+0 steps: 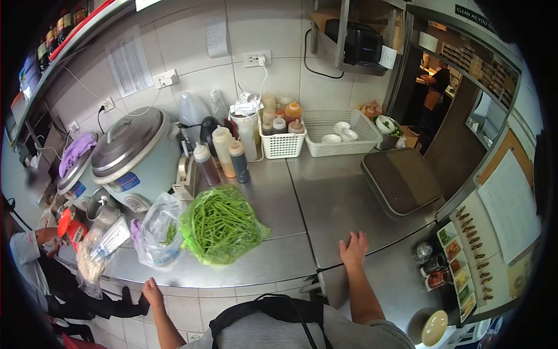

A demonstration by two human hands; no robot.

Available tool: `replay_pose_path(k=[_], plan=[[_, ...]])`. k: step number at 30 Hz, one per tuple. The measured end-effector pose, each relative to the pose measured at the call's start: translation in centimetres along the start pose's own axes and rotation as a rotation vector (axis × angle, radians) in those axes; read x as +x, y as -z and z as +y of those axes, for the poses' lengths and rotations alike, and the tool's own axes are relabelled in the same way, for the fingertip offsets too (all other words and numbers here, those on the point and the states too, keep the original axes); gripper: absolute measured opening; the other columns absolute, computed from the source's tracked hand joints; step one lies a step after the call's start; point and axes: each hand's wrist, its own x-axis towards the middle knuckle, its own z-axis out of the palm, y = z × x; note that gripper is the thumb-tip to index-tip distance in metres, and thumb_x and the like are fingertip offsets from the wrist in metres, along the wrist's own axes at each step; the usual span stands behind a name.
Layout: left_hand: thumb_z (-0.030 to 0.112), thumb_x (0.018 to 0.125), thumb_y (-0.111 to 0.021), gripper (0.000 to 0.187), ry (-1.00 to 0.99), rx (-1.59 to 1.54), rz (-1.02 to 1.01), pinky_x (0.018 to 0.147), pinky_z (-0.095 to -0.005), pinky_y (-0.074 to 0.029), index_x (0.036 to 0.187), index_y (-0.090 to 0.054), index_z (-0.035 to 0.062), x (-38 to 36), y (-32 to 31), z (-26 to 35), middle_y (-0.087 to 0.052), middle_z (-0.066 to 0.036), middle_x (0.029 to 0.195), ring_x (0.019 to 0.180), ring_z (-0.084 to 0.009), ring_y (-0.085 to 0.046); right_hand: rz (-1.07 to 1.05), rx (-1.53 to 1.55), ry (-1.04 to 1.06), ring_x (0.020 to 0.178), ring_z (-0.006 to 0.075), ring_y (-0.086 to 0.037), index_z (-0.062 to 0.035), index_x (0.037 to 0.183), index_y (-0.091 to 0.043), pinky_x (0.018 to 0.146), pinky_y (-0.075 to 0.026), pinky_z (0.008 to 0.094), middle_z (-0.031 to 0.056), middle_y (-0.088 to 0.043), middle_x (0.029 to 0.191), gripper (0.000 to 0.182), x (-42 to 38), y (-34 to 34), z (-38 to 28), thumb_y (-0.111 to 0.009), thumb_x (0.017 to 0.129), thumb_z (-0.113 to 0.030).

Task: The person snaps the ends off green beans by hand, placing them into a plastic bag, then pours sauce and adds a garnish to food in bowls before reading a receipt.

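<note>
My left hand (153, 292) hangs just off the counter's front edge, below a clear plastic bag (160, 232); its fingers are curled, and whether it holds anything is too small to tell. My right hand (353, 250) is over the steel counter (261, 270), fingers apart, with nothing in it. Between the hands, farther back, a green plastic bag full of long green beans (224, 224) lies on the counter. The clear bag beside it has a few green pieces inside. Several squeeze bottles (222, 152) stand behind the beans.
Large lidded cookers (136, 154) stand at the left. White baskets (283, 145) and a brown tray (402, 180) are at the back. Right: a row of ingredient containers (456, 264) and a yellow bowl (435, 327). A person (29, 256) stands at the left, another (435, 87) in the far room.
</note>
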Motion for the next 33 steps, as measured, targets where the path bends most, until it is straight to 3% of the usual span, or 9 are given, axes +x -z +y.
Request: replay_pose_path(k=[3, 6, 9, 12, 17, 23, 29, 30, 33], plan=[[0.007, 0.074, -0.051, 0.012, -0.086, 0.076, -0.101, 0.055, -0.0378, -0.038, 0.071, -0.046, -0.0027, 0.0, -0.3, 0.1, -0.052, -0.018, 0.061, 0.056, -0.0277, -0.049, 0.033, 0.024, -0.05, 0.116, 0.0336, -0.029, -0.005, 0.11, -0.046, 0.096, -0.025, 0.0412, 0.0185, -0.035, 0.121, 0.047, -0.2, 0.8, -0.9, -0.058, 0.07, -0.026], [0.005, 0.07, -0.053, 0.015, -0.151, 0.049, -0.295, 0.061, -0.0347, -0.043, 0.084, -0.048, 0.0001, 0.0, -1.4, -1.7, -0.055, -0.019, 0.064, 0.062, -0.0289, -0.055, 0.205, 0.02, -0.087, 0.109, 0.0343, -0.038, -0.0046, 0.108, -0.047, 0.093, -0.031, 0.0407, 0.0193, -0.04, 0.117, 0.042, -0.3, -0.5, 0.0, -0.058, 0.071, -0.022], [0.01, 0.074, -0.052, 0.022, 0.093, -0.064, -0.635, 0.062, -0.0332, -0.045, 0.094, -0.046, 0.0028, 0.9, -1.7, -0.3, -0.06, -0.019, 0.072, 0.067, -0.0264, -0.059, 0.378, 0.194, -0.228, 0.102, 0.0344, -0.044, -0.0042, 0.104, -0.049, 0.088, -0.034, 0.0409, 0.0194, -0.045, 0.11, 0.038, -0.6, -2.4, 0.3, -0.057, 0.071, -0.02], [0.017, 0.078, -0.052, 0.02, 0.129, -0.257, -0.781, 0.042, -0.025, -0.041, 0.089, -0.051, 0.0007, 2.3, -0.6, 3.2, -0.055, -0.008, 0.064, 0.049, -0.0122, -0.05, 0.34, 0.106, -0.267, 0.101, 0.0335, -0.044, -0.0031, 0.103, -0.049, 0.086, -0.035, 0.0406, 0.0184, -0.046, 0.108, 0.036, -2.1, -2.8, -4.1, -0.057, 0.071, -0.019], [0.014, 0.08, -0.051, 0.018, 0.097, -0.425, -0.967, 0.047, -0.0225, -0.042, 0.092, -0.05, 0.0004, 4.9, -0.6, 3.6, -0.051, -0.004, 0.068, 0.056, -0.0104, -0.049, 0.129, 0.315, -0.053, 0.104, 0.0326, -0.043, -0.0049, 0.103, -0.05, 0.089, -0.032, 0.0409, 0.0163, -0.046, 0.11, 0.036, -5.0, -6.7, -12.2, -0.057, 0.071, -0.022], [0.01, 0.079, -0.051, 0.021, -0.096, -0.526, -0.649, 0.059, -0.0239, -0.044, 0.098, -0.049, 0.0005, 6.3, -4.3, 4.9, -0.051, -0.005, 0.076, 0.065, -0.0111, -0.05, -0.105, 0.13, 0.178, 0.12, 0.0355, -0.022, -0.0077, 0.108, -0.048, 0.099, -0.015, 0.0467, 0.0161, -0.035, 0.123, 0.041, -6.9, -7.9, -19.7, -0.055, 0.073, -0.027], [0.028, 0.077, -0.054, 0.052, -0.382, -0.061, -0.395, 0.09, -0.0408, -0.032, 0.118, -0.037, 0.0024, 2.7, -5.3, 5.7, -0.043, -0.017, 0.117, 0.11, -0.0337, -0.039, -0.257, -0.026, 0.375, 0.121, 0.0408, -0.015, -0.0052, 0.116, -0.041, 0.098, -0.011, 0.0502, 0.0185, -0.027, 0.129, 0.049, -5.9, -7.2, -20.7, -0.051, 0.075, -0.031], [0.038, 0.076, -0.05, 0.066, -0.24, 0.099, -0.524, 0.096, -0.0503, -0.018, 0.127, -0.025, 0.0049, 1.3, -5.5, 5.3, -0.028, -0.018, 0.13, 0.122, -0.0363, -0.021, -0.276, -0.021, 0.423, 0.122, 0.0412, -0.014, -0.0041, 0.116, -0.04, 0.098, -0.011, 0.0503, 0.0188, -0.026, 0.13, 0.05, -5.5, -7.5, -20.6, -0.05, 0.076, -0.031], [0.044, 0.077, -0.046, 0.069, -0.067, 0.487, -0.364, 0.094, -0.055, -0.018, 0.129, -0.021, 0.0053, -0.9, -4.1, 3.6, -0.019, -0.018, 0.134, 0.122, -0.0386, -0.019, -0.334, -0.006, 0.535, 0.122, 0.0421, -0.013, -0.0008, 0.116, -0.039, 0.098, -0.01, 0.0506, 0.0199, -0.025, 0.13, 0.051, -4.3, -7.9, -20.2, -0.05, 0.076, -0.03]])
